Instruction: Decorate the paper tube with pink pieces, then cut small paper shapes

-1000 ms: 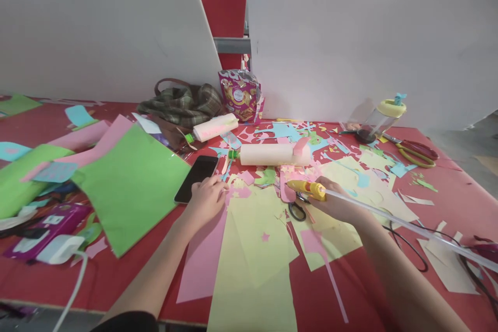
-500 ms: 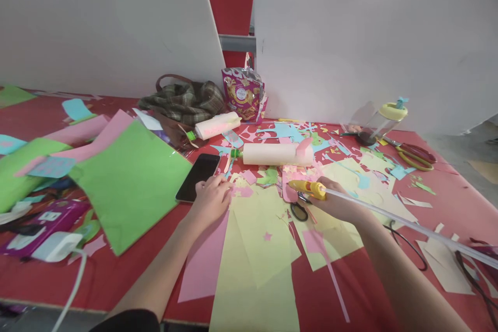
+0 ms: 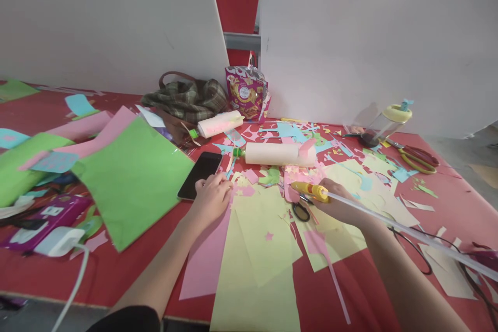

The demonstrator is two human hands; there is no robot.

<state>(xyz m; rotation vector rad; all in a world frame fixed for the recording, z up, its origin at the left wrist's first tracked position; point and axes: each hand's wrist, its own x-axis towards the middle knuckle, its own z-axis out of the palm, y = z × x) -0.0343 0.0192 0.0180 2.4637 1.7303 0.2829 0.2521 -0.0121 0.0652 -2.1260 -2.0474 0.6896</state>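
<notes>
My right hand grips a yellow hot glue gun, its nozzle pointing left. A long clear glue stick runs out of its back toward the right edge. Beneath the gun lie a pink paper piece and scissors with black handles. My left hand rests on the table with its fingers lying loosely, holding nothing, its thumb against a dark phone. Just beyond both hands lies a paper-wrapped bottle with a green cap. Pale yellow sheets spread between my forearms.
Green foam paper covers the left side, near a purple power strip with a white charger. Behind stand a plaid bag, a snack pouch and white boards. Larger scissors and a clear cup are at right.
The whole view has shifted slightly, so things appear a little farther right. Both hands keep their places on the table, and the glue gun stays in my right hand.
</notes>
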